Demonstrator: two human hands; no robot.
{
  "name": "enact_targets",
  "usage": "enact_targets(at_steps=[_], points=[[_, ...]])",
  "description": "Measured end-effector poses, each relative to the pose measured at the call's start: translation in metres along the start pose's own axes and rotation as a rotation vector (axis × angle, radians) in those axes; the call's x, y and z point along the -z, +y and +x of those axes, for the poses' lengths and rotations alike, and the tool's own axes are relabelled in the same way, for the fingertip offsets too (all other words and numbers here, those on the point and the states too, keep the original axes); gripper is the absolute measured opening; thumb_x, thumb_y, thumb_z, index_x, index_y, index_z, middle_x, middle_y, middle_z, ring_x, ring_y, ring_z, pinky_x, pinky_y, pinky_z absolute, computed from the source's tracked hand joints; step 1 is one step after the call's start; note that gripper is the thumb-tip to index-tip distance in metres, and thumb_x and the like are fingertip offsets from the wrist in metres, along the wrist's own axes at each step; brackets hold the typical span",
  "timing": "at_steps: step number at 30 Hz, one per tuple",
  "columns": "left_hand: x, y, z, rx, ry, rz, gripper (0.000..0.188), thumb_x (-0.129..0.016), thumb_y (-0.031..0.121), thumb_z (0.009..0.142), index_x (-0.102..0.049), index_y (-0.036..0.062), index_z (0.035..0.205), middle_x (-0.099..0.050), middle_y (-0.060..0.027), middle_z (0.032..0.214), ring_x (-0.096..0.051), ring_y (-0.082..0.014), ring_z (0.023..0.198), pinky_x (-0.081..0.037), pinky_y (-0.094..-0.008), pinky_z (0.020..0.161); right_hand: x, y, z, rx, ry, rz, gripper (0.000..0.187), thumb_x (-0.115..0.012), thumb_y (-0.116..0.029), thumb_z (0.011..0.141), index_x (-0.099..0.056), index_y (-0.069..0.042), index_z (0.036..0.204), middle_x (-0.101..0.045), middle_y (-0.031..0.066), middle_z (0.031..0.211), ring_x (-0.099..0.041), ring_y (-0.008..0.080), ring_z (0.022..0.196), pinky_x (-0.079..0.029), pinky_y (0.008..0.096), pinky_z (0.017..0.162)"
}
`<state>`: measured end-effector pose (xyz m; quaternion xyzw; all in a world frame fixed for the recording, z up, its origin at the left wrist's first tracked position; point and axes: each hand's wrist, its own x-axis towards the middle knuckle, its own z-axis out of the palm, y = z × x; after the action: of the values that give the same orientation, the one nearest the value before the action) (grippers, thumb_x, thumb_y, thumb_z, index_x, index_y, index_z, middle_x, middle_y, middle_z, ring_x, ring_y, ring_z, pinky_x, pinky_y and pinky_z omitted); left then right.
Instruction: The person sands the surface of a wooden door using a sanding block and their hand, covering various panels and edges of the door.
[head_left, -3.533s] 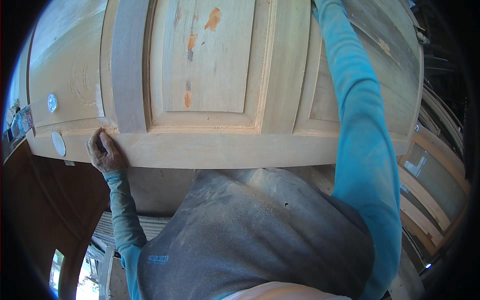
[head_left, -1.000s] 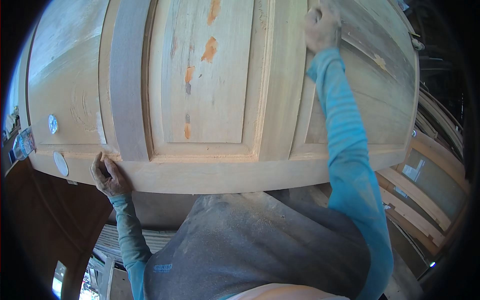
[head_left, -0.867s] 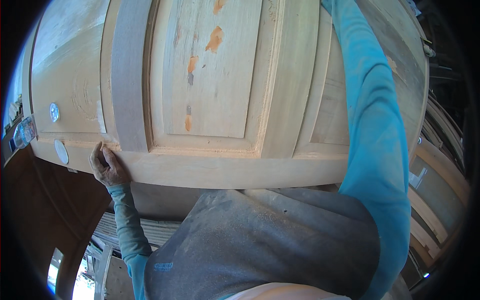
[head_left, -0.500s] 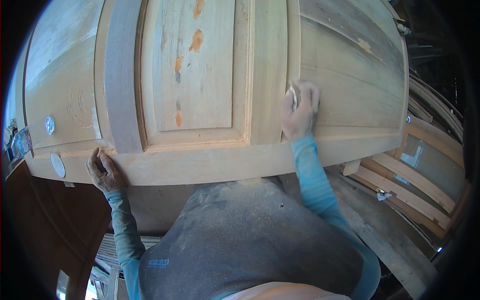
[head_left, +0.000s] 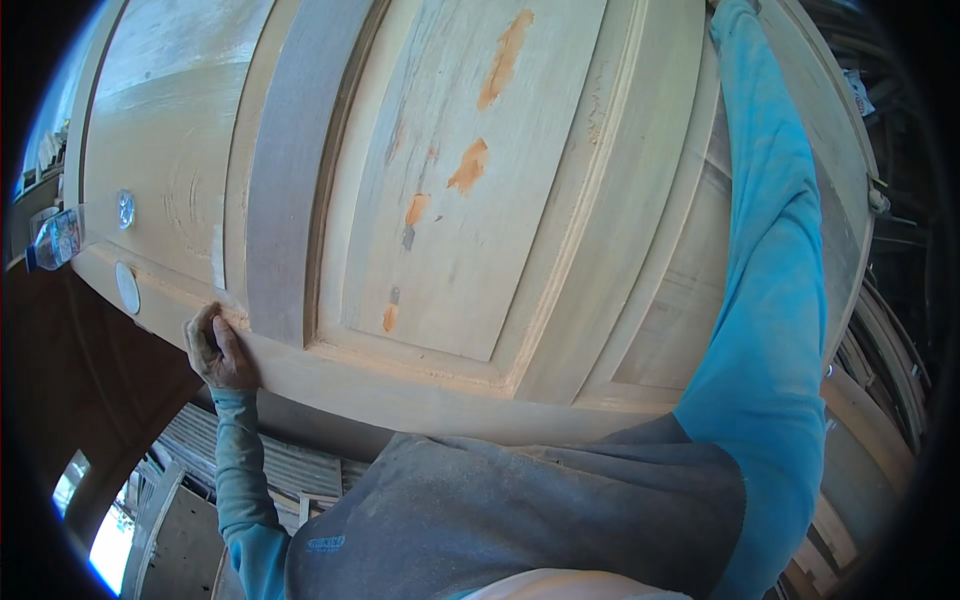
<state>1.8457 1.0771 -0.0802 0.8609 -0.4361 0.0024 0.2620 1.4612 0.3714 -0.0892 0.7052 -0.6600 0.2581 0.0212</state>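
Wooden door [head_left: 470,200] lay flat, filling most of view. Left hand [head_left: 218,348] pressed fingers together on near edge, likely to keep door steady. Right arm in blue sleeve [head_left: 775,300] reached far across; right hand out of sight, cannot tell grip.

door [head_left: 450,200]: pale raw wood, faint grain, orange-brown patches on centre panel
stile strip [head_left: 290,200]: darker grey-brown wood
sleeves [head_left: 770,300]: turquoise blue
apron [head_left: 520,510]: dusty grey
round discs [head_left: 127,288]: white
bottle [head_left: 55,240]: clear plastic
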Motion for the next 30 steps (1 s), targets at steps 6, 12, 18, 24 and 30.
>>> enact_targets(at_steps=[6, 12, 18, 24, 30], points=[[-0.005, -0.006, 0.002, -0.052, 0.019, -0.079, 0.017, -0.055, 0.007, 0.101, -0.067, -0.0006, 0.112, -0.066, -0.0119, 0.101, -0.064, -0.0226, 0.092, -0.051, -0.0350, 0.086, 0.013, 0.067, -0.076, 0.171, 0.126, -0.018, 0.026, -0.062, -0.025, 0.089, -0.071, -0.005, 0.103, -0.071, 0.0294, 0.100, -0.070, 0.0424, 0.097, -0.055, 0.0502, 0.088], [-0.006, -0.011, -0.008, -0.099, 0.056, -0.133, 0.018, -0.058, 0.010, 0.103, -0.069, 0.0021, 0.115, -0.064, -0.0087, 0.102, -0.062, -0.0183, 0.089, -0.051, -0.0309, 0.081, 0.167, 0.022, -0.330, 0.249, -0.066, 0.178, 0.030, -0.064, -0.020, 0.089, -0.068, -0.003, 0.114, -0.063, 0.0200, 0.104, -0.063, 0.0385, 0.097, -0.053, 0.0457, 0.088], [-0.017, -0.027, -0.008, -0.130, 0.093, -0.225, 0.015, -0.066, 0.011, 0.099, -0.071, 0.0045, 0.111, -0.058, -0.0051, 0.092, -0.056, -0.0158, 0.080, -0.049, -0.0297, 0.076, 0.262, 0.007, -0.483, -0.019, -0.222, 0.373, 0.028, -0.067, -0.006, 0.086, -0.068, 0.002, 0.113, -0.061, 0.0189, 0.104, -0.062, 0.0335, 0.100, -0.054, 0.0426, 0.086], [-0.018, -0.029, -0.010, -0.183, 0.077, -0.182, 0.014, -0.067, 0.011, 0.098, -0.072, 0.0050, 0.109, -0.058, -0.0049, 0.091, -0.057, -0.0179, 0.081, -0.050, -0.0325, 0.077, 0.253, -0.002, -0.499, 0.046, -0.066, 0.335, 0.029, -0.066, -0.005, 0.086, -0.066, 0.003, 0.114, -0.059, 0.0192, 0.106, -0.062, 0.0353, 0.099, -0.053, 0.0439, 0.085], [-0.010, -0.014, -0.020, -0.086, 0.053, -0.122, 0.013, -0.066, 0.012, 0.098, -0.072, 0.0054, 0.108, -0.060, -0.0056, 0.092, -0.058, -0.0182, 0.082, -0.050, -0.0327, 0.077, 0.198, -0.003, -0.424, 0.056, -0.011, 0.353, 0.022, -0.065, -0.007, 0.086, -0.069, 0.003, 0.106, -0.066, 0.0177, 0.100, -0.062, 0.0343, 0.102, -0.052, 0.0439, 0.088]])
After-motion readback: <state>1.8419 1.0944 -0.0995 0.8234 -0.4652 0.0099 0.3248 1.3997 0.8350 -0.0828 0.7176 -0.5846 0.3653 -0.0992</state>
